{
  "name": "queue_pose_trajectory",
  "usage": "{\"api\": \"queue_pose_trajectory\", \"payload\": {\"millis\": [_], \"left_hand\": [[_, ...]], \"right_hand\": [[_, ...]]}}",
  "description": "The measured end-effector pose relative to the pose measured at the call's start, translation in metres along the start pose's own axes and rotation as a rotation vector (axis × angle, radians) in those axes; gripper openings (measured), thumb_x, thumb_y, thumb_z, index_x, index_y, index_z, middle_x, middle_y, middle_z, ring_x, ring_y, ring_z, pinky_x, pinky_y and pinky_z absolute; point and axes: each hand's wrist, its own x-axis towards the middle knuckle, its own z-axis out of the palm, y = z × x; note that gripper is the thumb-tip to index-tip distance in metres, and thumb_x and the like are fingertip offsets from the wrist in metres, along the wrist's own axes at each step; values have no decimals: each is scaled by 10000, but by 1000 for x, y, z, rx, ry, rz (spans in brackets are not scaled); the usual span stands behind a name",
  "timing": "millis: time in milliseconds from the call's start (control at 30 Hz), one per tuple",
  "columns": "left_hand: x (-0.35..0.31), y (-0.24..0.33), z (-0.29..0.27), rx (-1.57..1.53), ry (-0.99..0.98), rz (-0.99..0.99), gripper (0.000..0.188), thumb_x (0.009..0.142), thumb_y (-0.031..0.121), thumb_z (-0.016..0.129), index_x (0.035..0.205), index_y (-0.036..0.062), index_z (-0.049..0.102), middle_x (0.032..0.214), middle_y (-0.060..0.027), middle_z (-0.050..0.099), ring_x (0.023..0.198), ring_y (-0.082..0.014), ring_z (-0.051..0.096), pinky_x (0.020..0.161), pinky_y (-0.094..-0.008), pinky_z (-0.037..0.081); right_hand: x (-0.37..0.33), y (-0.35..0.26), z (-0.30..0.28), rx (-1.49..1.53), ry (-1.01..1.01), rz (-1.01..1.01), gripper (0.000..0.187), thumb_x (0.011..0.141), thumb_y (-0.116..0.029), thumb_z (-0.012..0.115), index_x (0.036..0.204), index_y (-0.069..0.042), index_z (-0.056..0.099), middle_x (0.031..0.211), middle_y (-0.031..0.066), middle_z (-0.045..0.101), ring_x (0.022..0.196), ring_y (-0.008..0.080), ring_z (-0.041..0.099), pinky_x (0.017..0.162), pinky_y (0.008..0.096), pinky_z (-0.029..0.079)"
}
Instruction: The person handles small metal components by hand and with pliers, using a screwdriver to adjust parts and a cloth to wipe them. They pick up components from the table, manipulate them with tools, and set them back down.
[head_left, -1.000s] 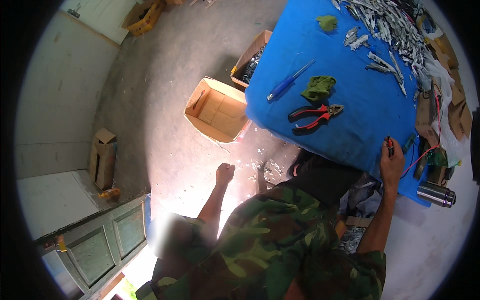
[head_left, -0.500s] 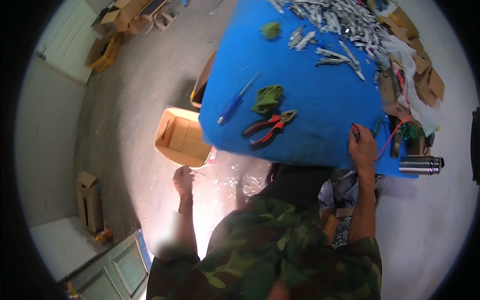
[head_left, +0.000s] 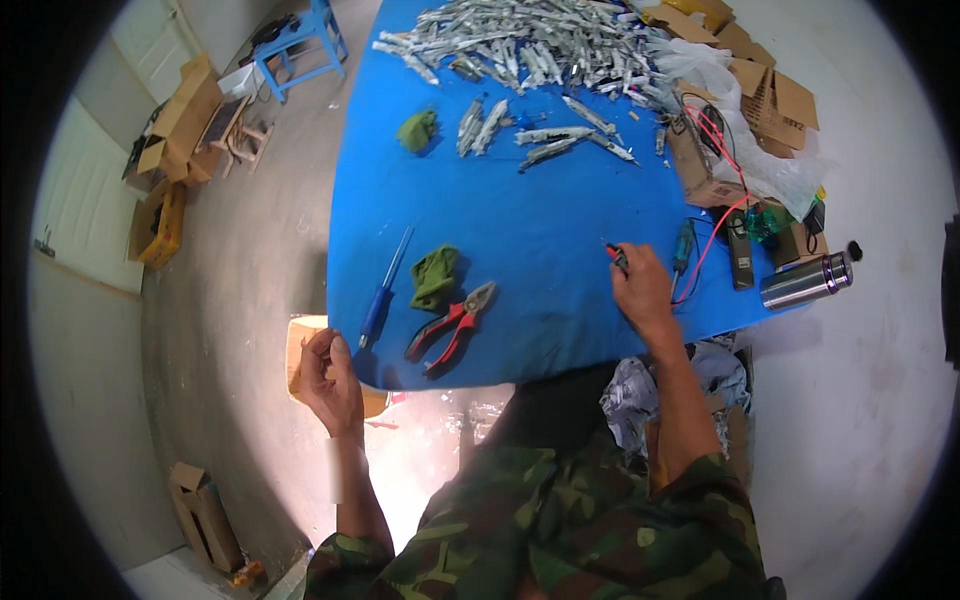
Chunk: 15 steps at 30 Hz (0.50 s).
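Observation:
My right hand (head_left: 642, 288) is closed around a slim red-and-black probe (head_left: 618, 258), its thin tip pointing up and left above the blue table (head_left: 540, 225). A red cable (head_left: 712, 255) runs toward this hand. At the table's near left corner, my left hand (head_left: 331, 378) is raised with curled fingers; what they hold, if anything, I cannot make out. Close to it lies a blue-handled screwdriver (head_left: 376, 310). To the right of that are a crumpled green cloth (head_left: 434, 277) and red-and-black combination pliers (head_left: 452, 328) with their jaws toward the upper right.
Grey-white strips in a large pile (head_left: 540, 45) cover the far end, several lying loose before it. A second green cloth (head_left: 417, 131) is at the left. A steel flask (head_left: 805, 282), a green screwdriver (head_left: 683, 245) and cardboard (head_left: 775, 100) line the right. An open carton (head_left: 305, 330) stands below the left corner.
My left hand has come up from beside the floor carton to the table's left corner. The view has shifted, showing more of the pile. My right hand still grips the probe.

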Motion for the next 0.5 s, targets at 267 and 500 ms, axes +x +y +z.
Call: {"api": "queue_pose_trajectory", "payload": {"millis": [267, 500], "left_hand": [[12, 20, 24, 23, 2, -2, 195, 1022, 126, 676, 1166, -3, 700, 1033, -84, 721, 893, -133, 661, 817, -285, 540], [7, 47, 50, -11, -170, 86, 159, 998, 88, 694, 1129, -1, 705, 1020, -80, 722, 877, -148, 676, 791, -287, 543]], "right_hand": [[13, 9, -5, 56, -8, 93, 318, 865, -124, 751, 1169, -52, 688, 1009, 192, 636, 914, 429, 664, 758, 514, 530], [11, 13, -5, 61, 66, 52, 320, 864, -133, 753, 1161, -30, 696, 1015, 171, 661, 959, 389, 663, 789, 493, 533]]}}
